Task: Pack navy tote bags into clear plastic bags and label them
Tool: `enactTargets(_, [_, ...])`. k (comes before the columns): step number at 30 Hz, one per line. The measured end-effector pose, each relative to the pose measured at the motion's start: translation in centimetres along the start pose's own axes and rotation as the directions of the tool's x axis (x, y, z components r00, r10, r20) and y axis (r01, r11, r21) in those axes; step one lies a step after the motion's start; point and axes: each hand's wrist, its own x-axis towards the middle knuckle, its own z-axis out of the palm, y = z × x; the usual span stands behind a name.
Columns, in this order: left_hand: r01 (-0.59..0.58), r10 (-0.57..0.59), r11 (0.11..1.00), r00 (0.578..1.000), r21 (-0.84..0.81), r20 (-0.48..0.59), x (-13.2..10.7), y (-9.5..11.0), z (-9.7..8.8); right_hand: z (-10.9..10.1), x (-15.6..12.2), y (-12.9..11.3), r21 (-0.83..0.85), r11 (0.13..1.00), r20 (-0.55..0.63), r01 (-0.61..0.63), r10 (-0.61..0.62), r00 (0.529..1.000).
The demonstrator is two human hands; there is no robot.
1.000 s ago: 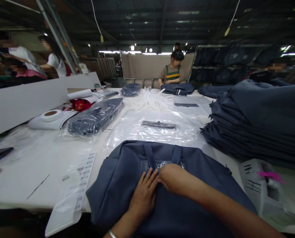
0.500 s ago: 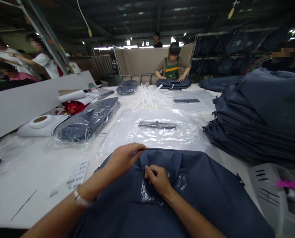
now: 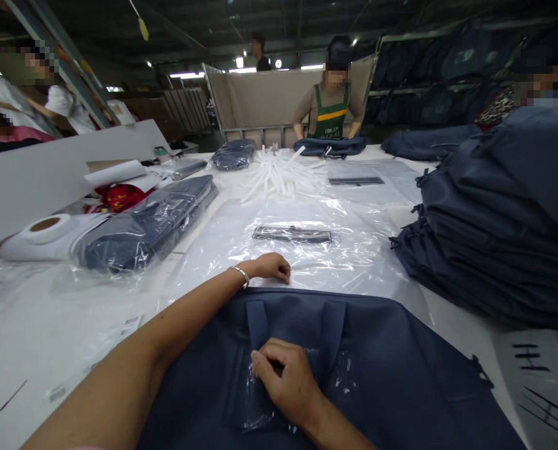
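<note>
A large dark-blue bag [image 3: 382, 369] lies flat before me, with two strap ends [image 3: 257, 319] near its top edge. Clear plastic film [image 3: 248, 400] covers a patch below the straps. My right hand [image 3: 290, 381] is closed over this patch, thumb against curled fingers, at the lower end of the left strap. What it grips is hidden. Just beyond the bag's top edge, my left hand [image 3: 274, 267] hangs with its fingers curled down over the clear plastic bags [image 3: 213, 256]. Whatever those fingers hold, if anything, does not show.
Folded dark-blue bags [image 3: 489, 231] are piled high on the right, beside a marked translucent container [image 3: 541, 375]. Plastic-wrapped bags [image 3: 147, 225] and a white roll [image 3: 30, 231] lie left. White strips [image 3: 281, 175] are heaped behind. A co-worker [image 3: 330, 106] stands across the table.
My left hand has moved from the left strap to beyond the bag's top edge, its fingers now curled. My right hand stays closed over the plastic patch. The view has shifted.
</note>
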Motion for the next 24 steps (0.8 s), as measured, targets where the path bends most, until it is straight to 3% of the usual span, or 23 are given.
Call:
enactTargets(4, [-0.004,0.003,1.000,0.998,-0.011,-0.061,0.3,-0.7,-0.9,-0.1,-0.1,-0.2,0.037,0.999,-0.004,-0.001,0.001,1.000])
enactTargets(6, [0.026,-0.026,1.000,0.984,-0.002,-0.177,0.3,-0.7,-1.1,-0.3,-0.1,-0.4,0.083,0.996,-0.020,0.027,-0.026,0.999])
enactTargets(9, [0.088,-0.082,0.996,0.919,-0.001,-0.385,0.1,-0.2,-1.1,-0.8,-0.2,-0.8,0.127,0.988,-0.089,0.092,-0.081,0.993])
enactTargets(11, [0.106,-0.096,0.994,0.867,-0.006,-0.488,-0.2,0.3,-0.9,-1.7,0.1,-1.1,0.066,0.988,-0.163,0.142,-0.130,0.978])
enactTargets(14, [0.084,-0.080,0.996,0.823,-0.018,-0.563,-0.4,0.9,-0.8,-4.1,1.7,-1.1,-0.211,0.962,-0.230,0.173,-0.221,0.948])
enactTargets(16, [0.056,-0.068,0.998,0.811,-0.038,-0.581,-0.3,1.0,-0.9,-6.1,3.7,-0.6,-0.442,0.888,-0.238,0.124,-0.250,0.938])
enactTargets(19, [0.012,-0.056,0.997,0.804,-0.077,-0.592,0.1,0.9,-1.1,-8.5,7.9,0.9,-0.700,0.713,-0.237,-0.029,-0.193,0.952])
enactTargets(24, [-0.037,-0.032,0.994,0.809,-0.106,-0.587,0.4,0.7,-1.5,-9.4,14.6,3.7,-0.890,0.421,-0.212,-0.174,-0.046,0.976])
